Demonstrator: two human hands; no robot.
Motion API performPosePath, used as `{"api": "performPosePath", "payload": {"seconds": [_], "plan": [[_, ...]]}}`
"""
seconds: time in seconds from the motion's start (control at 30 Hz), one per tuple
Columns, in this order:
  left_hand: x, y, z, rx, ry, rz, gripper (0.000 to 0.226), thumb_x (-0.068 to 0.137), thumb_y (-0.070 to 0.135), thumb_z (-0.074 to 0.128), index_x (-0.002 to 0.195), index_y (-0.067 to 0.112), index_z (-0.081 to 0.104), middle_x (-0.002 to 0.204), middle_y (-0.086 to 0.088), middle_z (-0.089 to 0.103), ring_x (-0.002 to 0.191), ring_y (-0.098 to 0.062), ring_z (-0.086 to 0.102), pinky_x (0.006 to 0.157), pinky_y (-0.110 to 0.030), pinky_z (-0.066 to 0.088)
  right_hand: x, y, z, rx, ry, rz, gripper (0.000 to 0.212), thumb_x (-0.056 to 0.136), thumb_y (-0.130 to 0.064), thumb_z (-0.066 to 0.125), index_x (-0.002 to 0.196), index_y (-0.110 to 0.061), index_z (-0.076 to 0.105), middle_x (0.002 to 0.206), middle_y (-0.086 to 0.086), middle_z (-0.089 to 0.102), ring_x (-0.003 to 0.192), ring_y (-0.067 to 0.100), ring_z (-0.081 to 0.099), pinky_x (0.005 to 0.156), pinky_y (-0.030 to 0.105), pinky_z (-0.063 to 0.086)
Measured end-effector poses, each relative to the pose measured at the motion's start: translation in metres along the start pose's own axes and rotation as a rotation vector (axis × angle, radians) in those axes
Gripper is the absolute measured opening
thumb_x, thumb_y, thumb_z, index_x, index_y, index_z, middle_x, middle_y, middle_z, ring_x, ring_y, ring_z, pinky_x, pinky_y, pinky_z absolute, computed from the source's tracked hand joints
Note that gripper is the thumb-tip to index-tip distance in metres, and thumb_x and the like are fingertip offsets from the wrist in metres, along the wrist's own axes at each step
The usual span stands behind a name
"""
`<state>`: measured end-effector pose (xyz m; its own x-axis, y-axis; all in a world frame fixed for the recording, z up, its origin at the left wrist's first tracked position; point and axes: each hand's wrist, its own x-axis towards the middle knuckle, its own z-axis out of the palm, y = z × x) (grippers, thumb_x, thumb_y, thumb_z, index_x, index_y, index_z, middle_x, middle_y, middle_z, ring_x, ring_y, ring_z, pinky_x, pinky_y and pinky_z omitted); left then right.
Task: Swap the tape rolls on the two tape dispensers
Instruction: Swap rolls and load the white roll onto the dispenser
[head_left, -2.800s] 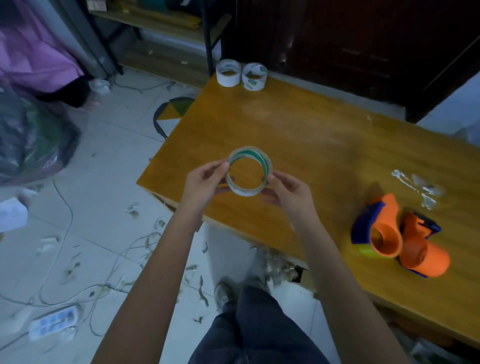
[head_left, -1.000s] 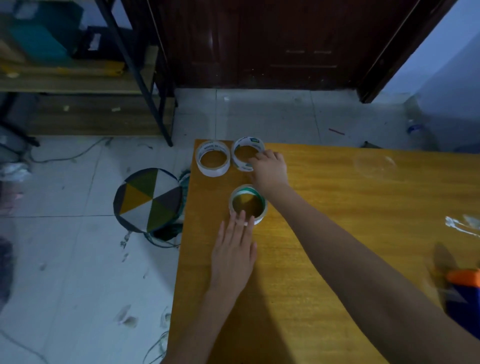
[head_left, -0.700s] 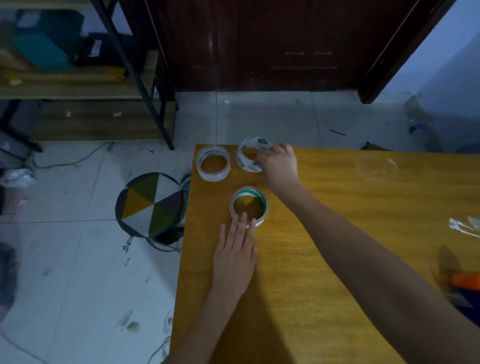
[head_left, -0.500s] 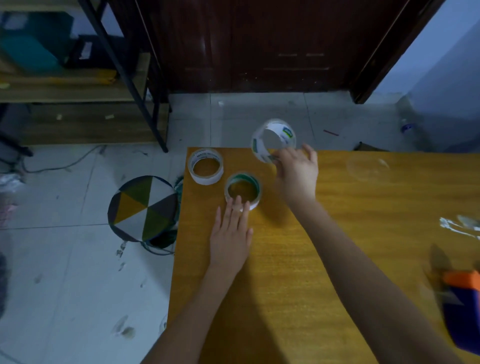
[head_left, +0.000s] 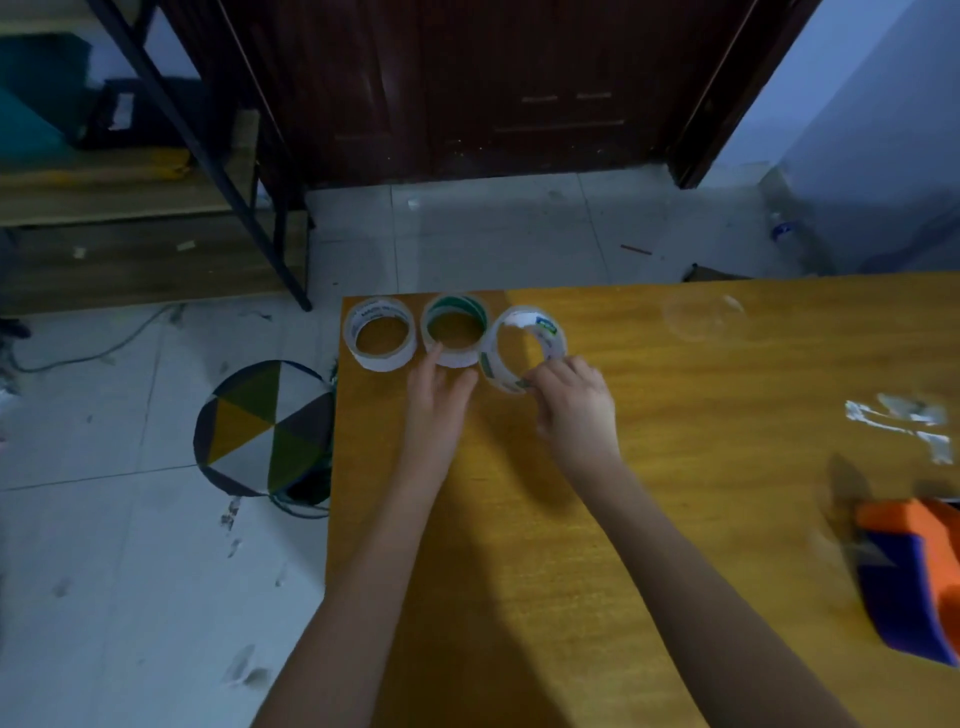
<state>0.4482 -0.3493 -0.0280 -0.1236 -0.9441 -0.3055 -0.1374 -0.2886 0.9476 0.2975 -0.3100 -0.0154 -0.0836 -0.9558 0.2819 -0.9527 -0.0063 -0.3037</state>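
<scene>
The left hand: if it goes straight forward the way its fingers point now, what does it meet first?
The left hand already touches the green-cored tape roll with its fingertips, so that roll comes first. Behind it lies only the table edge, as far as the picture shows.

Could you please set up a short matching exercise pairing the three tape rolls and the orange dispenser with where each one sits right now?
Things:
1. white-core roll
2. green-core roll
3. blue-label roll
4. orange dispenser

Places or states:
A. tilted, pinched by the right hand
B. at the table's right edge of view
C. flat at the table's far left corner
D. middle of the row, touched by the left hand

Pairs: 1-C, 2-D, 3-A, 4-B
</scene>
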Motion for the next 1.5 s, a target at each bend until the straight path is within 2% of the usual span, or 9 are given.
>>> {"api": "performPosePath", "payload": {"seconds": [0.13,0.3,0.37,0.43,0.5,0.57,0.77,1.2,1.5], "plan": [[-0.019,0.008,0.002,-0.246,-0.092,-0.215,0.041,0.081,0.027,0.070,0.120,0.020,0.059,0.110,-0.002,0.068,0.095,-0.016,0.067,0.069,-0.024,0.058,-0.030,-0.011,-0.008,0.009,-0.054,-0.097,0.023,0.059,0.001,0.056,0.077,-0.008,0.067,0.080,0.008,0.068,0.078,0.031,0.062,0.062,0.037,0.051],[-0.046,0.004,0.006,-0.241,-0.052,-0.274,0.040,0.081,0.003,0.068,0.120,0.008,0.060,0.096,-0.004,0.068,0.084,-0.016,0.067,0.068,-0.023,0.059,-0.069,-0.004,-0.014,0.068,-0.044,-0.172,0.025,0.072,0.000,0.057,0.092,-0.003,0.070,0.095,0.016,0.069,0.090,0.036,0.064,0.074,0.040,0.054],[-0.055,0.002,0.005,-0.282,-0.074,-0.297,0.043,0.081,0.003,0.069,0.122,0.008,0.059,0.098,-0.006,0.069,0.088,-0.021,0.068,0.071,-0.026,0.059,-0.083,-0.002,-0.016,0.258,-0.027,0.005,0.032,0.082,-0.001,0.059,0.114,-0.005,0.063,0.121,0.020,0.059,0.113,0.034,0.055,0.095,0.035,0.046],[-0.063,0.003,0.004,-0.288,-0.104,-0.296,0.045,0.080,0.004,0.070,0.123,0.008,0.058,0.102,-0.009,0.070,0.094,-0.026,0.069,0.073,-0.029,0.060,-0.093,-0.005,-0.023,0.596,0.070,0.415,0.046,0.089,-0.012,0.058,0.134,-0.011,0.046,0.140,0.014,0.042,0.129,0.021,0.041,0.104,0.022,0.037],[-0.071,0.005,0.007,-0.288,-0.144,-0.284,0.044,0.079,0.005,0.071,0.122,0.007,0.059,0.103,-0.012,0.071,0.094,-0.029,0.069,0.072,-0.030,0.060,-0.096,-0.008,-0.034,1.033,0.115,0.816,0.046,0.092,-0.021,0.055,0.136,-0.016,0.043,0.140,0.009,0.045,0.127,0.016,0.045,0.097,0.021,0.046],[-0.077,0.006,0.012,-0.300,-0.193,-0.269,0.039,0.079,0.004,0.071,0.117,0.007,0.062,0.095,-0.010,0.073,0.086,-0.025,0.070,0.067,-0.028,0.060,-0.103,-0.003,-0.043,1.245,0.061,0.914,0.028,0.092,-0.024,0.054,0.119,-0.018,0.059,0.119,0.007,0.063,0.112,0.021,0.060,0.087,0.033,0.055],[-0.094,0.003,0.049,-0.268,-0.367,-0.283,0.025,0.082,0.004,0.069,0.104,0.017,0.067,0.083,0.000,0.074,0.082,-0.019,0.070,0.075,-0.030,0.059,-0.141,0.007,-0.073,1.202,0.222,0.923,0.015,0.091,-0.018,0.057,0.094,-0.029,0.067,0.086,-0.004,0.070,0.078,0.012,0.070,0.059,0.022,0.056],[-0.160,0.007,0.167,-0.141,-0.733,-0.330,0.022,0.080,0.007,0.070,0.100,0.016,0.069,0.093,-0.002,0.074,0.089,-0.018,0.071,0.077,-0.035,0.059,-0.250,0.061,-0.150,1.110,0.587,1.092,0.015,0.091,-0.019,0.056,0.103,-0.021,0.066,0.095,0.001,0.069,0.084,0.019,0.069,0.061,0.022,0.057],[-0.235,0.019,0.262,-0.163,-0.680,-0.242,0.029,0.084,0.003,0.065,0.113,0.008,0.061,0.098,-0.007,0.070,0.084,-0.020,0.069,0.075,-0.034,0.060,-0.318,0.134,-0.190,1.087,0.683,1.019,0.030,0.090,-0.024,0.060,0.116,-0.012,0.064,0.091,-0.003,0.073,0.083,0.009,0.069,0.082,0.037,0.057]]}}
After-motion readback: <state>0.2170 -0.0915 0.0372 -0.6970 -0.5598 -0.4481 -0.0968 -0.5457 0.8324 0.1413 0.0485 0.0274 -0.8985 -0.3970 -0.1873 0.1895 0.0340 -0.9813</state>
